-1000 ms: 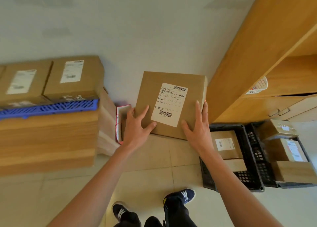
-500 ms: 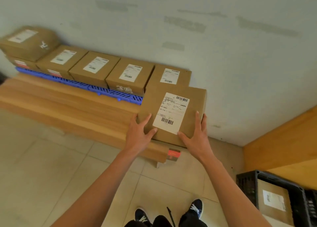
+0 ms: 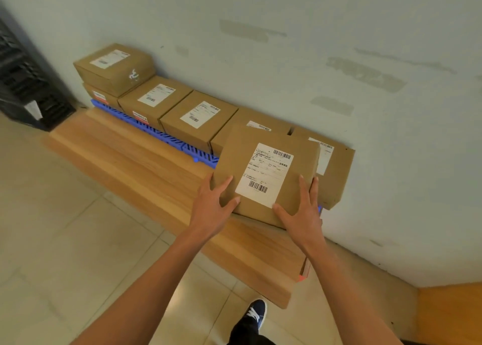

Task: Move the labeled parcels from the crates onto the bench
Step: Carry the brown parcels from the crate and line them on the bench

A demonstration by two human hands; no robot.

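Note:
I hold a brown cardboard parcel [image 3: 263, 162] with a white barcode label between both hands, above the right part of the wooden bench [image 3: 135, 162]. My left hand [image 3: 212, 205] grips its left near edge and my right hand [image 3: 302, 211] its right near edge. Behind it, a row of several labeled parcels [image 3: 199, 121] sits on a blue slatted mat [image 3: 167, 137] along the wall, with one parcel [image 3: 114, 67] stacked on another at the far left. The held parcel partly hides the two rightmost parcels in the row.
A dark slatted object [image 3: 23, 84] stands at the far left beside the bench. A pale wall [image 3: 339, 58] runs right behind the parcels. Tiled floor [image 3: 65, 253] lies in front, with my shoe [image 3: 254, 316] near the bench's right end. A wooden cabinet corner [image 3: 451, 313] shows lower right.
I have turned left from the crates to the bench, carrying the parcel in both hands. The crates have left the view and the parcel is now over the bench's right part.

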